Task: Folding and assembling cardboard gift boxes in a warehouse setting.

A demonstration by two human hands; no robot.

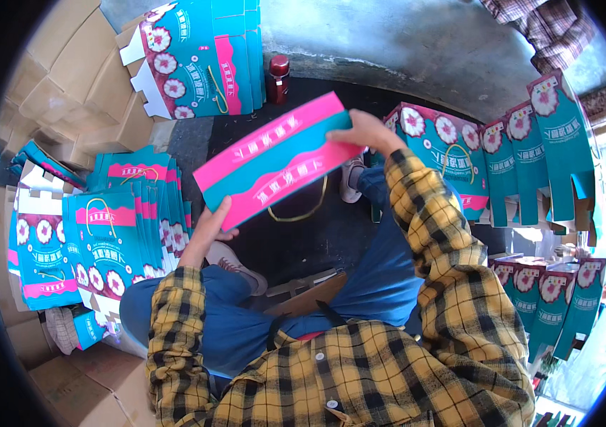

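A long teal and pink cardboard gift box (278, 158) is held up in front of me, tilted with its right end higher and farther away. My left hand (212, 226) grips its near left corner, thumb on the printed face. At the right end my right hand (367, 134) is closed round the edge, thumb lying across the teal band. The fingers of both hands are partly hidden behind the box. A yellow cord handle (303, 213) hangs in a loop below the box's lower edge.
Flat teal box blanks (107, 235) lean at the left, with more (235, 64) at the back. Folded boxes (445, 153) stand at the right, others (541, 299) lower down. Brown cartons (68, 64) are stacked far left. A red flask (279, 80) stands on the black surface (260, 249).
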